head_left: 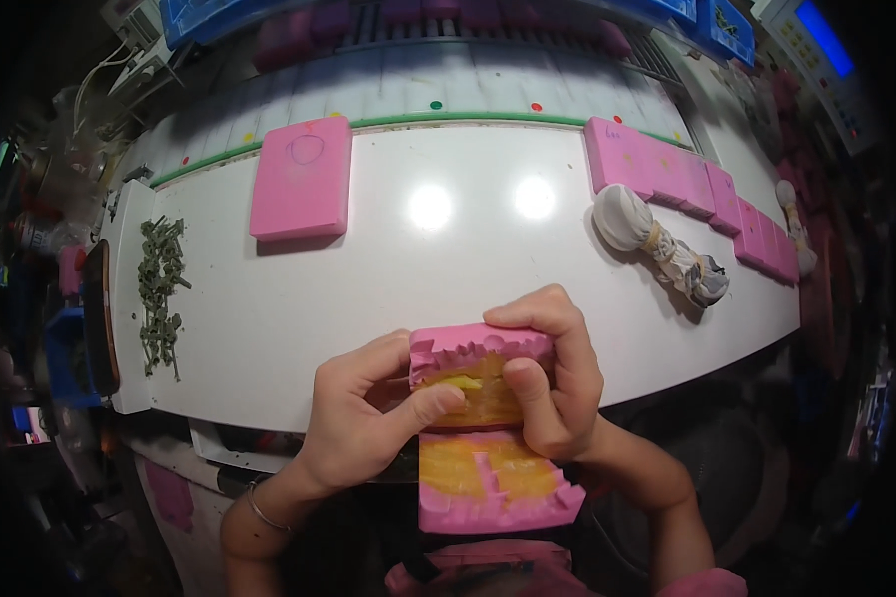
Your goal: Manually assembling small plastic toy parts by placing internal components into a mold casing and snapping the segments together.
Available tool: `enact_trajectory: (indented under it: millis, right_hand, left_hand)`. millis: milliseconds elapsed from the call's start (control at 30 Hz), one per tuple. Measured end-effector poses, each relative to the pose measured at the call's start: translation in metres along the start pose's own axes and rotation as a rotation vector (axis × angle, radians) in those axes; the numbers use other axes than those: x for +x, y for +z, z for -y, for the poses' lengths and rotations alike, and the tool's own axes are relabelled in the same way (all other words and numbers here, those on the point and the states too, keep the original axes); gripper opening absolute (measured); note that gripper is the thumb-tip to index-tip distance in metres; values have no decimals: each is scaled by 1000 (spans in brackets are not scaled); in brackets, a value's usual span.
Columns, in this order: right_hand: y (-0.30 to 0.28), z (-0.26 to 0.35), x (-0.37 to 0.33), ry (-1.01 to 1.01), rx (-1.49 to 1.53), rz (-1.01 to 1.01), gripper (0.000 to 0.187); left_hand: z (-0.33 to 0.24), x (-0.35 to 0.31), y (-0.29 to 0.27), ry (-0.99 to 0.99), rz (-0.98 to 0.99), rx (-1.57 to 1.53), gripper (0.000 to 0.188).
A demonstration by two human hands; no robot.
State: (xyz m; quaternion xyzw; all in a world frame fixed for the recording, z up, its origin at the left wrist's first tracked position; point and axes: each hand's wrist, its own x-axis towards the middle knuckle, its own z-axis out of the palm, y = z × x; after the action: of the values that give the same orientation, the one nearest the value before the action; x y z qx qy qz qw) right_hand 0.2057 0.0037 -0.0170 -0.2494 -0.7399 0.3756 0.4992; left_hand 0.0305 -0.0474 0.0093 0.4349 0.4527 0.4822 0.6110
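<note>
A pink rubber mold (480, 341) lies opened out between my hands, near the table's front edge. Its inner faces are stained yellow-amber, and its cut edges are jagged. My left hand (368, 413) grips the upper half from the left, thumb pressed on the inner face beside a small yellow-green piece (460, 382). From the right, my right hand (558, 378) closes round the same half, fingers over the top edge and thumb on the inner face. The lower half (498, 488) hangs down toward me, below both thumbs.
A closed pink mold block (304, 179) stands at the back left. Along the left side lie green branched pieces (159, 289). A tied white cloth pouch (657, 244) rests at right, before a row of pink blocks (682, 179). A device with a blue screen (823, 40) is far right.
</note>
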Motion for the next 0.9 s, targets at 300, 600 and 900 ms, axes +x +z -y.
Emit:
enact_trajectory:
  millis: [300,600,900]
  right_hand:
    - [7,-9,-2,5,182,-22,27]
    - [7,-9,-5,80,165,5,45]
    - [8,-6,-7,-46,-39,4,56]
  left_hand:
    - [17,3,-1,19,14,-273,27]
    - [3,-2,9,-25,116,116,80]
    - [9,-7,6,11,180,297,91]
